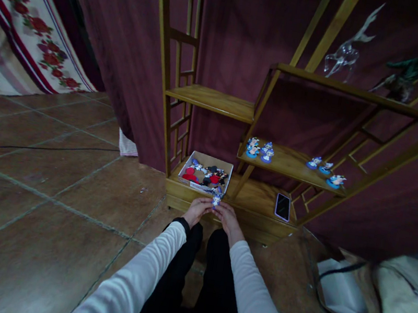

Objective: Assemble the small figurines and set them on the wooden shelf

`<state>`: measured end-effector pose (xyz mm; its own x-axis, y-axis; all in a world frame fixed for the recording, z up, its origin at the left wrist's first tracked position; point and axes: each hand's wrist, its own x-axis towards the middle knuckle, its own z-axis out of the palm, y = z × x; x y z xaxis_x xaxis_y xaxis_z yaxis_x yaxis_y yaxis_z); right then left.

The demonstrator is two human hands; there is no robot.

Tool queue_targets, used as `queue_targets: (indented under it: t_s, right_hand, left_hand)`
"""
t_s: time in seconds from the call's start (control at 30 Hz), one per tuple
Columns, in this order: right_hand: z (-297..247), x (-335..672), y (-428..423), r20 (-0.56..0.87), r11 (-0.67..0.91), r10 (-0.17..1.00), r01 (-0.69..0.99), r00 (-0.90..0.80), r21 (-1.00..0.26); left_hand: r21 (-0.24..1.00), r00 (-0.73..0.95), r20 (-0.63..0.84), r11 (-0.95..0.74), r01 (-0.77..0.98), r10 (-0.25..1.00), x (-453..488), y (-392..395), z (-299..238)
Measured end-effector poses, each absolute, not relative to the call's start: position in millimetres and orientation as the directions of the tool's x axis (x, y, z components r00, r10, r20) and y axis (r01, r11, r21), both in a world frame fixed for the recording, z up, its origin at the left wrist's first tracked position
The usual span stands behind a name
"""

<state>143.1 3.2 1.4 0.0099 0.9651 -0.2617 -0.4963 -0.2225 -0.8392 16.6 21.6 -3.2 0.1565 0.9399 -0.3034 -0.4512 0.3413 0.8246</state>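
Note:
A small purple-and-white figurine is held upright between the fingertips of both hands, just in front of the low wooden shelf. My left hand closes on its left side, a dark band around the wrist. From the right, my right hand pinches the same figurine. Right behind the hands stands an open cardboard box of jumbled small figurines in red, black, white and purple. On the middle shelf, several similar figurines stand in a cluster at the left, and 3 more stand at the right.
A phone lies on the bottom shelf, right of the box. Higher up are a clear deer ornament and a dark green sculpture. Wooden uprights frame the shelves. A pale bag with a dark strap rests on the tiled floor at right.

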Motion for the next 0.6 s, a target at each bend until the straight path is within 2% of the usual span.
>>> queue_targets:
  t_s: [0.27, 0.6]
  right_hand:
    - [-3.4, 146.4, 7.7, -0.27, -0.204, 0.962, -0.579, 0.029, -0.79]
    - [-4.7, 147.9, 7.7, -0.288, -0.212, 0.956, -0.561, 0.049, -0.8]
  left_hand:
    - [0.83, 0.234, -0.214, 0.302, -0.469, 0.949, 17.3, 19.5, 0.2]
    - [0.908, 0.176, -0.127, 0.186, -0.375, 0.976, 20.0, 15.1, 6.6]
